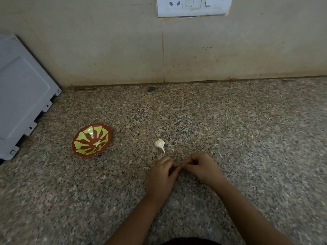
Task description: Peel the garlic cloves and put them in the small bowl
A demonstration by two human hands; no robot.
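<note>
Granite counter (247, 138) is carrying the small bowl (76, 137), left of the hands. Left hand (161, 175) and right hand (200, 167) are pinching fingertip to fingertip on what is presumably a clove, hidden between them; another garlic piece (159, 144) is lying just beyond. Probably best steadying with one, nail-lifting skin with the other.

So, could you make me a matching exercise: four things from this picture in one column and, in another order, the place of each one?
Things:
1. bowl
2. garlic
3. socket plate
4. grey box

Places:
A. on the wall, at the top
B. on the counter, near the middle of the picture
C. at the left edge of the picture
D. on the counter, between the grey box and the garlic

Pairs: 1-D, 2-B, 3-A, 4-C
</note>
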